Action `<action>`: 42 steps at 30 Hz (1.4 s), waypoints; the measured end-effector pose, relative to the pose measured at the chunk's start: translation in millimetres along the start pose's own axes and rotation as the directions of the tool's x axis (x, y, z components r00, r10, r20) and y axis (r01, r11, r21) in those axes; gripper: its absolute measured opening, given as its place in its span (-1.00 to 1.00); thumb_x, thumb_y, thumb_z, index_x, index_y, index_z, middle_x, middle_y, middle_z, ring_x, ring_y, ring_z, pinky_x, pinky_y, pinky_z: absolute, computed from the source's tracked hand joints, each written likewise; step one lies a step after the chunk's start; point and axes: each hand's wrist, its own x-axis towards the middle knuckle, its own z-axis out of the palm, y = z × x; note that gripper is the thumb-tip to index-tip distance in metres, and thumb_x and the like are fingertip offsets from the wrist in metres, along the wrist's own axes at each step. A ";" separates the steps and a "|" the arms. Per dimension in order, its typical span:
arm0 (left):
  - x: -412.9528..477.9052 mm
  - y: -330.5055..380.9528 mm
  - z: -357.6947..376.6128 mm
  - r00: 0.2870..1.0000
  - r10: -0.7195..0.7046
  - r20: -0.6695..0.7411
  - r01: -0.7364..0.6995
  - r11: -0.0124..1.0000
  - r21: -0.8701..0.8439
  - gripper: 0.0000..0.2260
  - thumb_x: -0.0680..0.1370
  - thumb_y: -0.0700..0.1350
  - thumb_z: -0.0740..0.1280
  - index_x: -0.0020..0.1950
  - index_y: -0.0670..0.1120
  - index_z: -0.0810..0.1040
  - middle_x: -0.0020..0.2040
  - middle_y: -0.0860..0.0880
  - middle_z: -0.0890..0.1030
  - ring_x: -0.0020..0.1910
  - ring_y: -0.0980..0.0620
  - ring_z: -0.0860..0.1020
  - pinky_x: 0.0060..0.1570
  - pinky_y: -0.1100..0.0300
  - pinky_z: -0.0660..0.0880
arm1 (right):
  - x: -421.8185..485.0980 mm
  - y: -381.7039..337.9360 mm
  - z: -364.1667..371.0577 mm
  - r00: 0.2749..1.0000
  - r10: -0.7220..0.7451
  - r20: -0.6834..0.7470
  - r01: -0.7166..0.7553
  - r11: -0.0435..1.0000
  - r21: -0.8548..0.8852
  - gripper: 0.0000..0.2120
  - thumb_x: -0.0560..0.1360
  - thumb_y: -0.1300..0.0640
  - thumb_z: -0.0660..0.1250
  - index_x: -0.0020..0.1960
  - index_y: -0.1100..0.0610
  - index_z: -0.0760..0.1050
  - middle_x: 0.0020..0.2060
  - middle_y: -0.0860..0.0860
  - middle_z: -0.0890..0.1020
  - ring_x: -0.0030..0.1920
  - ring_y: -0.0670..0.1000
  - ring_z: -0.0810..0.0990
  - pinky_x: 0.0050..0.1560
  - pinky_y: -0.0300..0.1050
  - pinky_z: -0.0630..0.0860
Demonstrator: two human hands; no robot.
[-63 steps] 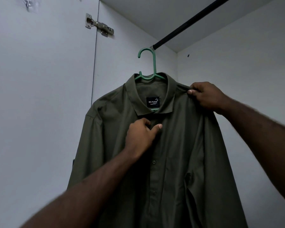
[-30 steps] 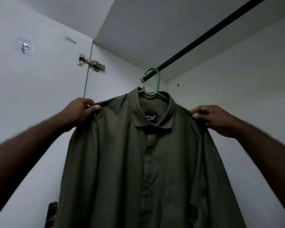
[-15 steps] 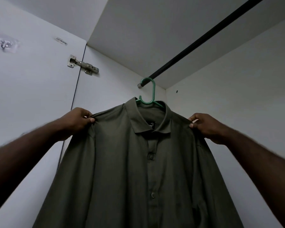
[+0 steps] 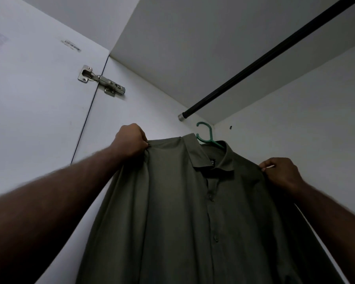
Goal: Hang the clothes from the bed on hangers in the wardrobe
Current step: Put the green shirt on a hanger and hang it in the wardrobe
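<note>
An olive green shirt (image 4: 172,212) is held up inside the wardrobe (image 4: 295,111) on a green hanger (image 4: 208,138). Only the hanger's hook and a bit of one arm show; the rest hides under the collar (image 4: 193,153). The hook is just below the end of the black rail (image 4: 254,65). The left hand (image 4: 130,141) squeezes one shoulder, the right hand (image 4: 282,173) pinches the other. The shirt's bottom is cut off
</note>
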 end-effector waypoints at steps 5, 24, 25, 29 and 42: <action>32.4 -1.8 14.5 0.997 0.069 -0.041 -0.068 0.997 0.024 -0.86 0.49 -0.25 0.38 0.01 -0.20 0.69 -0.01 -0.18 0.68 0.07 -0.15 0.59 0.09 0.09 0.52 | 12.9 -5.8 12.6 0.996 -0.002 0.085 -0.003 0.998 0.058 -0.80 0.55 0.08 0.36 0.01 0.19 0.67 0.02 0.11 0.67 0.05 0.11 0.61 0.19 -0.01 0.51; 99.8 -5.7 -1.8 0.968 0.206 -0.142 -0.165 0.952 0.256 -0.85 0.52 -0.25 0.27 0.01 -0.27 0.59 -0.02 -0.28 0.61 -0.01 -0.26 0.57 -0.10 0.06 0.46 | 76.6 -45.2 69.2 0.995 -0.015 0.101 0.008 0.998 0.070 -0.64 0.51 -0.09 0.34 -0.04 0.23 0.58 -0.05 0.16 0.62 -0.16 0.04 0.55 -0.14 -0.11 0.39; 99.2 -6.3 -4.7 0.967 0.209 -0.148 -0.164 0.949 0.268 -0.84 0.51 -0.26 0.28 0.01 -0.28 0.59 -0.02 -0.28 0.61 -0.01 -0.27 0.57 -0.08 0.04 0.48 | 77.7 -45.6 73.4 0.994 -0.031 0.106 0.023 0.997 0.078 -0.65 0.52 -0.09 0.34 -0.05 0.23 0.58 -0.08 0.15 0.62 -0.11 0.08 0.57 -0.12 -0.11 0.39; 98.8 -12.7 -17.5 0.967 0.198 -0.159 -0.146 0.946 0.290 -0.83 0.48 -0.24 0.33 0.00 -0.31 0.59 -0.04 -0.30 0.62 -0.01 -0.29 0.58 -0.04 0.02 0.50 | 79.6 -50.2 87.8 0.984 -0.054 0.169 0.028 0.988 0.151 -0.64 0.54 -0.08 0.32 0.01 0.24 0.61 -0.05 0.19 0.65 0.05 0.22 0.61 -0.02 -0.05 0.48; 50.5 -13.1 -24.0 0.991 0.107 -0.075 -0.092 0.978 0.186 -0.78 0.49 -0.19 0.35 0.02 -0.34 0.62 -0.02 -0.30 0.64 0.01 -0.23 0.59 -0.01 -0.01 0.56 | 53.4 -32.2 116.4 0.984 -0.074 0.162 0.036 0.973 0.227 -0.56 0.51 -0.05 0.40 0.27 0.19 0.55 0.20 0.14 0.60 0.17 0.15 0.56 0.19 -0.04 0.45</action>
